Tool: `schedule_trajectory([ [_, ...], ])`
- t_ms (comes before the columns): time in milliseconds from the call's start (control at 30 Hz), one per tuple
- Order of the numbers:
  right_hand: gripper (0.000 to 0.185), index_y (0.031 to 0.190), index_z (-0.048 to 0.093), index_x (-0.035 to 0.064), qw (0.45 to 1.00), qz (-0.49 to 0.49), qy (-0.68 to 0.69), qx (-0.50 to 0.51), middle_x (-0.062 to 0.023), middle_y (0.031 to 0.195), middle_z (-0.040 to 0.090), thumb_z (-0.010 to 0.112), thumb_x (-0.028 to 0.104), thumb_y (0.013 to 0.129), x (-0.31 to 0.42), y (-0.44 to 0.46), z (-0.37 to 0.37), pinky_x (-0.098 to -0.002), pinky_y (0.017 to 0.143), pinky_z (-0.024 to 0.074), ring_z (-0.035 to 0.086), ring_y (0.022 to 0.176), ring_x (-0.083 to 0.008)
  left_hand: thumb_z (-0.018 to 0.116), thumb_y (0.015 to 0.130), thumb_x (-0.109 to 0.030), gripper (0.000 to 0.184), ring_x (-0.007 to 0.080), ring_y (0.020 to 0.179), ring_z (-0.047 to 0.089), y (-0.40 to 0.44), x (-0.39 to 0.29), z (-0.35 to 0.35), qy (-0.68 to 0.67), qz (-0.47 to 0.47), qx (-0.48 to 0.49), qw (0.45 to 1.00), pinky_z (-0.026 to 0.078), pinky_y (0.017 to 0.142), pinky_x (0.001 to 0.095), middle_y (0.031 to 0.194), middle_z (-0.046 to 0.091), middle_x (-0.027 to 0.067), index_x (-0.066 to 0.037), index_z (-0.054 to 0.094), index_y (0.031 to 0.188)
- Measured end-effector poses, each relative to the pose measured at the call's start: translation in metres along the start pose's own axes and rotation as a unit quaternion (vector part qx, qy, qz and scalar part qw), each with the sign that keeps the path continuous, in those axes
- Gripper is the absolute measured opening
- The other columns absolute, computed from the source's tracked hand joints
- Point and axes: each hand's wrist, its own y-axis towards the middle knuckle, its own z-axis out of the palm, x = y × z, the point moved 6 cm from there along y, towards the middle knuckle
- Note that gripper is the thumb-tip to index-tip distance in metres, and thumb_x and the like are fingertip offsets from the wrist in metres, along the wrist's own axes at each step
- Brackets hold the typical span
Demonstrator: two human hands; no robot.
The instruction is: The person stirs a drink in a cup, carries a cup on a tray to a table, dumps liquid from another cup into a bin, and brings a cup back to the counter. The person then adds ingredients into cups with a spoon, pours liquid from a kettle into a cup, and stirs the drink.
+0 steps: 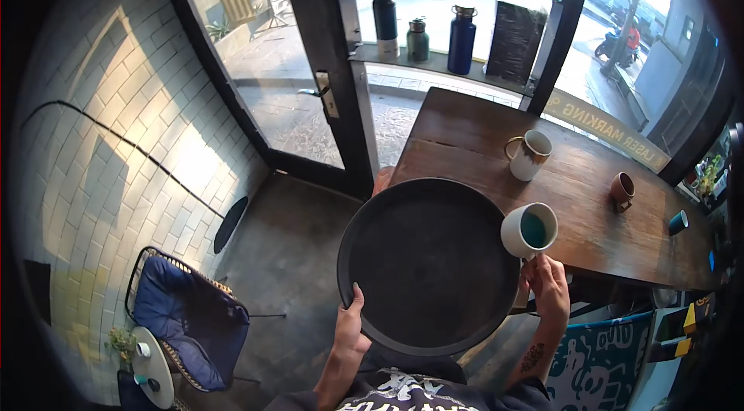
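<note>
My left hand (pixel 353 323) grips the lower left rim of a round black tray (pixel 430 268), its thumb over the edge and the other fingers hidden below. In my right hand (pixel 545 281) is the handle of a white mug (pixel 529 230) with a teal inside, held at the tray's right edge. Whether the mug touches the tray cannot be told. Beyond them, on the wooden table (pixel 457 128), stand a white and brown mug (pixel 530 155), a reddish-brown cup (pixel 622 191) and a small teal cup (pixel 678 222).
Bottles (pixel 462 40) line a window shelf behind the table. A glass door (pixel 325 93) is at the upper left. A blue-cushioned chair (pixel 182 318) and a small round side table (pixel 159 364) stand at the lower left, by a white brick wall (pixel 93 178).
</note>
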Motion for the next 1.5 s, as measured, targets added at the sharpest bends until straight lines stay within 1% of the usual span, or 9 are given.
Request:
schedule_trajectory([
  [200,0.036,0.092,0.056,0.0004,0.977,0.124,0.05,0.167,-0.0005,0.08,0.046,0.046,0.029,0.111,-0.036,-0.069,0.117,-0.0276,0.062,0.0393,0.047,0.069,-0.0122,0.063,0.103,-0.033,0.038,0.0224,0.112,0.065,-0.064,0.041,-0.133,-0.088,0.036,-0.086,0.992,0.058,0.092,0.0394,0.12,0.065,0.0084,-0.005,0.06,0.127],
  [267,0.036,0.091,0.056,0.0008,0.959,0.154,0.007,0.238,0.0005,0.08,0.044,0.046,0.029,0.111,-0.057,-0.086,0.147,-0.0273,0.063,0.0389,0.045,0.07,-0.0118,0.065,0.102,-0.035,0.044,0.0237,0.117,0.063,-0.086,0.051,-0.178,-0.047,0.072,-0.16,0.983,0.057,0.094,0.0408,0.128,0.062,0.0101,-0.005,0.058,0.133],
  [400,0.043,0.083,0.052,0.0041,0.915,0.258,0.027,0.308,0.0057,0.074,0.037,0.044,0.035,0.112,-0.117,-0.124,0.201,-0.0258,0.064,0.0368,0.039,0.071,-0.0076,0.064,0.101,-0.042,0.06,0.027,0.126,0.057,-0.125,0.094,-0.256,-0.079,0.018,-0.267,0.96,0.053,0.103,0.0426,0.142,0.055,0.0129,-0.004,0.048,0.145],
  [633,0.036,0.087,0.054,0.0071,0.871,0.328,0.02,0.365,0.0058,0.076,0.034,0.049,0.035,0.11,-0.252,-0.156,0.215,-0.0267,0.063,0.0332,0.035,0.069,-0.009,0.061,0.102,-0.046,0.062,0.0293,0.126,0.059,-0.151,0.163,-0.323,-0.147,-0.006,-0.369,0.918,0.054,0.103,0.0448,0.142,0.055,0.0131,-0.004,0.046,0.146],
  [900,0.033,0.09,0.05,0.0074,0.907,0.352,0.021,0.231,0.0014,0.076,0.04,0.045,0.033,0.111,-0.391,-0.078,0.165,-0.0297,0.061,0.0353,0.042,0.067,-0.0132,0.056,0.102,-0.051,0.069,0.0288,0.128,0.057,-0.111,0.291,-0.387,-0.188,-0.042,-0.415,0.889,0.052,0.105,0.046,0.145,0.051,0.0128,-0.005,0.038,0.151],
  [1133,0.032,0.085,0.044,0.0119,0.924,0.368,0.018,0.101,0.0006,0.076,0.039,0.048,0.034,0.109,-0.561,0.028,0.126,-0.0304,0.06,0.0353,0.041,0.064,-0.0149,0.056,0.101,-0.055,0.074,0.0291,0.132,0.054,-0.06,0.372,-0.346,-0.215,-0.106,-0.461,0.854,0.049,0.108,0.0459,0.15,0.047,0.0136,-0.005,0.036,0.151],
  [1267,0.034,0.082,0.044,0.0117,0.947,0.309,-0.063,0.061,-0.0002,0.071,0.038,0.05,0.033,0.108,-0.646,0.098,0.113,-0.0316,0.054,0.0349,0.04,0.059,-0.0146,0.056,0.101,-0.054,0.074,0.0305,0.132,0.054,-0.045,0.424,-0.326,-0.251,-0.169,-0.492,0.816,0.05,0.107,0.0476,0.148,0.048,0.0145,-0.007,0.033,0.153],
  [1433,0.033,0.083,0.047,0.011,0.929,0.341,-0.145,0.022,0.0001,0.068,0.039,0.05,0.033,0.107,-0.737,0.175,0.088,-0.0305,0.05,0.0354,0.043,0.055,-0.0146,0.057,0.1,-0.054,0.075,0.0313,0.133,0.053,-0.036,0.461,-0.311,-0.276,-0.186,-0.506,0.796,0.049,0.108,0.0481,0.15,0.045,0.0151,-0.008,0.031,0.154],
  [1500,0.034,0.083,0.053,0.0077,0.892,0.383,-0.233,-0.051,0.0011,0.064,0.041,0.051,0.032,0.106,-0.762,0.2,0.07,-0.0303,0.044,0.0342,0.044,0.05,-0.0128,0.058,0.101,-0.053,0.076,0.0319,0.135,0.052,-0.033,0.459,-0.304,-0.27,-0.204,-0.522,0.783,0.049,0.109,0.048,0.151,0.044,0.0153,-0.008,0.03,0.155],
])
